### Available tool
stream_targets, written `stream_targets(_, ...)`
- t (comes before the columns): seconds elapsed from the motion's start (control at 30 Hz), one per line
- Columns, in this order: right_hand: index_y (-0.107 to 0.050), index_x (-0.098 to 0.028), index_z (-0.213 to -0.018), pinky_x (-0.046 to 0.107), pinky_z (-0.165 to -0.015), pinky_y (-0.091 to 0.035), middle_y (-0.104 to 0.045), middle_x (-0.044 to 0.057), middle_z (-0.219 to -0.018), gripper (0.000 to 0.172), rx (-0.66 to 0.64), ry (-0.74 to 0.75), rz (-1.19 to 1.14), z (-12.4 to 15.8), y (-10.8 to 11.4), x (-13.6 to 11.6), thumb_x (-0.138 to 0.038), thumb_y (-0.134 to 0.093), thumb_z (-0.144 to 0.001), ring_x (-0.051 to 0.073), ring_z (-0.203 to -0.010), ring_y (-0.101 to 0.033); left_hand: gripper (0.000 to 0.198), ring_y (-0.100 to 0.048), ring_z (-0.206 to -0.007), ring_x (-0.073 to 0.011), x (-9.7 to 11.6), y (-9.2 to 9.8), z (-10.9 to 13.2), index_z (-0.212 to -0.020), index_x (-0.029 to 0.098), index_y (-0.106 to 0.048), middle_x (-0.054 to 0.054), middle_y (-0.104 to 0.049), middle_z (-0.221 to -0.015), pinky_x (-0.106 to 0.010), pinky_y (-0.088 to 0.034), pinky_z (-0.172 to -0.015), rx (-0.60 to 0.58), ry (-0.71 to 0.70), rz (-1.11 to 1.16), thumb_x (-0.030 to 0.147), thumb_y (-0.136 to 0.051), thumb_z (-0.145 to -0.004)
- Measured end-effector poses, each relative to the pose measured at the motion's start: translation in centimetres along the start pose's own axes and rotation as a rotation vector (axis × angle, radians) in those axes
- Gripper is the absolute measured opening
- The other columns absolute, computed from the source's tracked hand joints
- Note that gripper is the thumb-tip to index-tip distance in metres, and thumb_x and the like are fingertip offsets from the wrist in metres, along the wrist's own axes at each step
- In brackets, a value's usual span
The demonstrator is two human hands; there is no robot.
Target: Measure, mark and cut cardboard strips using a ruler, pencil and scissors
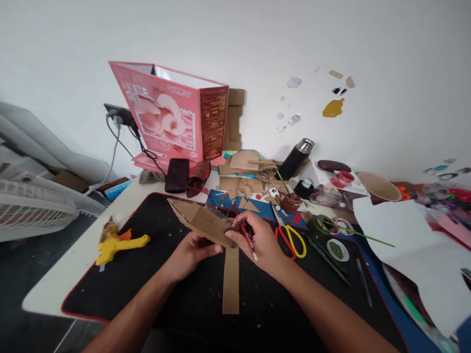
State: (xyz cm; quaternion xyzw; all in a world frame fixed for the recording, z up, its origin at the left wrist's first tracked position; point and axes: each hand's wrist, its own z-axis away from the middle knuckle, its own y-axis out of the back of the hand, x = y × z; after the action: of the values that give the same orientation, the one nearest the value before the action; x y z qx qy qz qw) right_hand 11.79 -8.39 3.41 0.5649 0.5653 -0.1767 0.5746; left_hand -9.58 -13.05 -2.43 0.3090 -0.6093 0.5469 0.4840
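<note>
A folded brown cardboard piece [200, 218] with a pointed left end is held tilted above the black mat. My left hand [193, 252] is closed on its lower edge, the thumb stretched out along it. My right hand [257, 238] grips a red and black pencil [248, 240], eraser end toward me, while its thumb and fingers also pinch the right end of the cardboard. A small clear strip [215, 211] shows at the piece's upper edge; what it is I cannot tell. Below, a long cardboard strip [231, 284] lies flat on the mat.
A yellow glue gun [117, 242] lies left on the black mat [136, 284]. Scissors [289, 235], paint jars [319, 225] and pens [362, 282] sit to the right. Behind are cardboard scraps [243, 169], a phone [177, 175], a pink box [172, 117] and a flask [296, 159].
</note>
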Motion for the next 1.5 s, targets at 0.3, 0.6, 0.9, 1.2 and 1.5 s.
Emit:
stream_targets(0.3,-0.063,-0.024,-0.098,0.033,-0.076,-0.050,-0.069,0.002,-0.093,0.015,-0.025,-0.050,-0.042,0.4,0.1,0.3,-0.036,-0.073,-0.100,0.019,-0.081,-0.065,0.028,-0.080,-0.101,-0.0274,0.2,-0.3,0.0,-0.106,0.024,-0.088,-0.007,-0.087,-0.108,-0.048,-0.057,-0.109,-0.030,0.000,-0.033,0.035,-0.094,-0.081)
stream_targets(0.6,-0.062,-0.024,-0.098,0.034,-0.081,-0.051,-0.068,0.002,-0.094,0.016,-0.039,-0.066,-0.090,0.4,0.4,0.5,-0.037,-0.069,-0.104,0.020,-0.086,-0.066,0.027,-0.080,-0.098,-0.0245,0.1,-0.5,0.0,-0.103,0.025,-0.088,-0.006,-0.087,-0.102,-0.042,-0.059,-0.103,-0.042,-0.006,0.016,0.037,-0.096,-0.080)
stream_targets(0.9,-0.063,-0.024,-0.101,0.033,-0.081,-0.050,-0.065,0.001,-0.093,0.020,-0.091,-0.104,-0.146,0.2,0.6,1.1,-0.043,-0.071,-0.103,0.020,-0.086,-0.063,0.026,-0.079,-0.091,-0.0237,0.1,-0.6,0.1,-0.101,0.025,-0.089,-0.007,-0.087,-0.101,-0.043,-0.060,-0.102,-0.085,-0.005,0.020,0.041,-0.095,-0.081)
stream_targets(1.2,-0.062,-0.024,-0.097,0.033,-0.084,-0.050,-0.065,0.000,-0.095,0.028,-0.084,-0.203,-0.324,0.0,0.1,1.4,-0.047,-0.076,-0.099,0.020,-0.089,-0.062,0.030,-0.079,-0.091,-0.0239,0.2,-0.3,0.0,-0.102,0.023,-0.088,-0.006,-0.087,-0.098,-0.043,-0.059,-0.102,-0.071,0.009,0.015,0.041,-0.096,-0.079)
stream_targets(1.5,-0.067,-0.024,-0.099,0.033,-0.083,-0.053,-0.068,0.001,-0.095,0.035,-0.059,-0.226,-0.380,-0.1,0.5,1.4,-0.056,-0.079,-0.095,0.021,-0.090,-0.065,0.029,-0.078,-0.094,-0.0264,1.5,-1.4,-0.5,-0.101,0.022,-0.086,-0.008,-0.086,-0.099,-0.047,-0.059,-0.103,-0.076,0.009,-0.036,0.043,-0.093,-0.082)
